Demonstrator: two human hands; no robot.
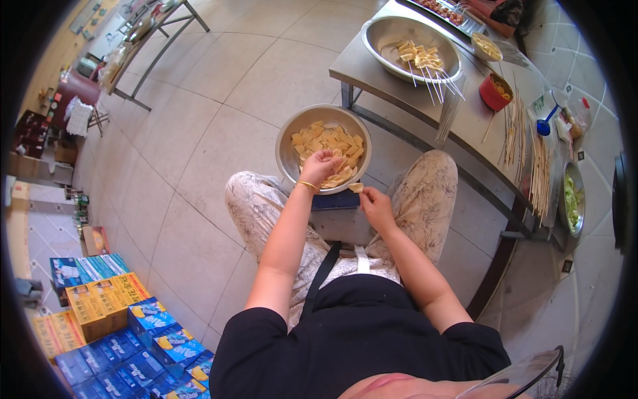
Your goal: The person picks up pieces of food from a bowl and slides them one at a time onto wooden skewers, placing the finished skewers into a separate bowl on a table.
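Observation:
A metal bowl (282,149) full of flat pale yellow slices (319,137) is in front of me, between and beyond my knees. My left hand (321,168) is over its near side, fingertips pinched together at a slice among the others. Just outside the near right rim, my right hand (377,205) has its thumb and fingers closed at one pale yellow slice (356,187). Whether a thin skewer runs through that slice is too small to tell. Under the bowl's near edge shows a dark blue support (335,201).
On the metal table (371,62) at right are a large bowl (376,45) with skewered slices, metal skewers (451,112), a red container (495,95) and bamboo sticks (540,174). Another person's arm (498,25) is at the far end. Stacked cartons (114,344) stand at lower left.

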